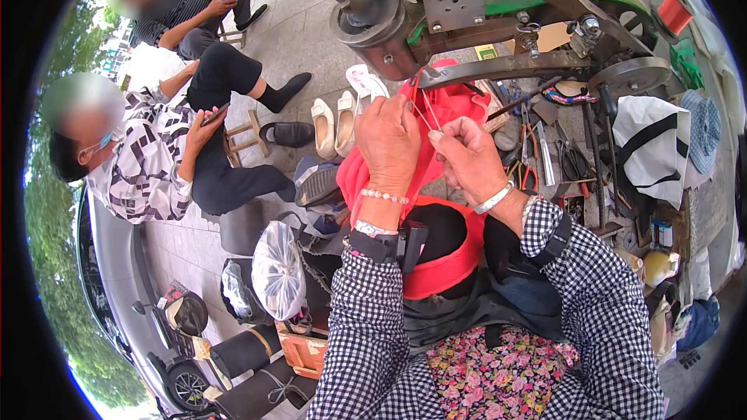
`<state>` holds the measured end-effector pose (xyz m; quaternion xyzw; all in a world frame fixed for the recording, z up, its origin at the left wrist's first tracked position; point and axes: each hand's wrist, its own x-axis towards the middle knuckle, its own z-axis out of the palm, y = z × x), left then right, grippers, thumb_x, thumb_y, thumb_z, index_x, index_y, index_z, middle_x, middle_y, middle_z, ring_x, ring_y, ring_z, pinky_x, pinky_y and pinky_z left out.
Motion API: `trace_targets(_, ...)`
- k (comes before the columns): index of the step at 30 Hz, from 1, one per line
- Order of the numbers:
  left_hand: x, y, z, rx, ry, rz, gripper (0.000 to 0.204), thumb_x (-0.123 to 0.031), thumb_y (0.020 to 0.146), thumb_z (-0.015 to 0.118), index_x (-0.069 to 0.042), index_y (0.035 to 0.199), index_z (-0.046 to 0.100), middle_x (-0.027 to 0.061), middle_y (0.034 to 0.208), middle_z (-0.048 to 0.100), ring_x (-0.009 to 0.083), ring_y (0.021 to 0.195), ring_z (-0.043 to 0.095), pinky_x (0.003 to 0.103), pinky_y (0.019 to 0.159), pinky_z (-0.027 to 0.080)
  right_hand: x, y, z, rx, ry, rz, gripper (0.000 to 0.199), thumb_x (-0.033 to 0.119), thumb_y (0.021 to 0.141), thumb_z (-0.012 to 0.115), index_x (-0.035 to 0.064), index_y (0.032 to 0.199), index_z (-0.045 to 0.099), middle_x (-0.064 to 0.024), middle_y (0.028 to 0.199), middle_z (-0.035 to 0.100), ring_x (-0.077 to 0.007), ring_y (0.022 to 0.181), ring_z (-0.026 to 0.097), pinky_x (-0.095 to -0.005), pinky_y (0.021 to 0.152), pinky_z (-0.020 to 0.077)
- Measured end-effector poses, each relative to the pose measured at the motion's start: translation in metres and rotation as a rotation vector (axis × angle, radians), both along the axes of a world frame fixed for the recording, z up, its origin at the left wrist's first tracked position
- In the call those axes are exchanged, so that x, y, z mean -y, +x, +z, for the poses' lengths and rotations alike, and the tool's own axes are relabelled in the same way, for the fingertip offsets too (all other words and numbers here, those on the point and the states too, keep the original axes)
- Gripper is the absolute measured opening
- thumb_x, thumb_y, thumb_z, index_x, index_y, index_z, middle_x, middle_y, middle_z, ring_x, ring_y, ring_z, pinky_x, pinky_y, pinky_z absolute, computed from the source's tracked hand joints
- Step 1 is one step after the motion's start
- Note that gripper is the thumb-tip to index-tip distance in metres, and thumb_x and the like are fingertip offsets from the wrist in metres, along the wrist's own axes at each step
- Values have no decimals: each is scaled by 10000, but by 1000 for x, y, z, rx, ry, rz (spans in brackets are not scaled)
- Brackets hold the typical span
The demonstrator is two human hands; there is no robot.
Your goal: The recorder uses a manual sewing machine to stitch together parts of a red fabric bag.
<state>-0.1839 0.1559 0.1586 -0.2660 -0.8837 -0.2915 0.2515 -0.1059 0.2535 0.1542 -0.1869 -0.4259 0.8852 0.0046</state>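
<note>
Coral-red cloth (455, 113) hangs below the narrow arm (498, 67) of a hand-cranked sewing machine and runs down to my lap. Thin strands of thread (427, 107) stretch from the arm's tip toward my fingers. My right hand (473, 162), to the right of the cloth, pinches the thread's end between thumb and forefinger. Just left of the arm's tip, my left hand (385, 144) is closed with curled fingers against the cloth; what its fingertips hold is hidden. A red band of the cloth (447, 276) curves over my dark-clothed lap.
Pliers (529, 144), scissors (574, 162) and other tools lie right of the cloth. The crank wheel (630, 75) stands above them; a red thread spool (674, 13) sits farther right. Pale shoes (334, 124) rest on the pavement. Two people sit at left, holding phones.
</note>
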Motion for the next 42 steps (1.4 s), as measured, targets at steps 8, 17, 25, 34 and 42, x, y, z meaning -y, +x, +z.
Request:
trace_targets(8,-2,2,1,15,21,19,75,-45,645,537,-39,715,565,98,621,500,277,582,489,363,519,345,-2,-5,0,-32,21,-34,171,130,747,560,59,717,407,11,548,438,-45,332,336,-196,283,236)
trace_targets(17,-2,3,1,41,40,20,83,-42,645,539,-36,724,566,98,627,508,283,578,492,364,521,350,2,-6,-4,-59,34,-57,170,123,745,565,63,717,408,25,553,420,-32,361,329,-188,299,233)
trace_targets(25,0,3,1,58,18,17,84,-48,646,540,-36,726,563,96,635,505,286,594,494,370,526,355,3,-8,-6,-56,67,-42,167,125,749,558,66,703,409,34,570,414,-20,421,342,-182,338,251)
trace_targets(34,1,3,0,50,4,29,138,-46,607,566,-27,743,551,122,671,499,311,615,487,393,539,359,3,-7,-9,-80,209,-27,159,135,746,559,57,693,431,43,570,411,-21,460,346,-179,381,277)
trace_targets(42,2,3,1,-15,-27,20,150,-28,593,551,-26,742,554,109,646,484,303,586,473,387,500,337,6,-4,-9,-90,265,-32,153,135,740,564,50,695,445,39,598,420,-22,507,351,-183,418,300)
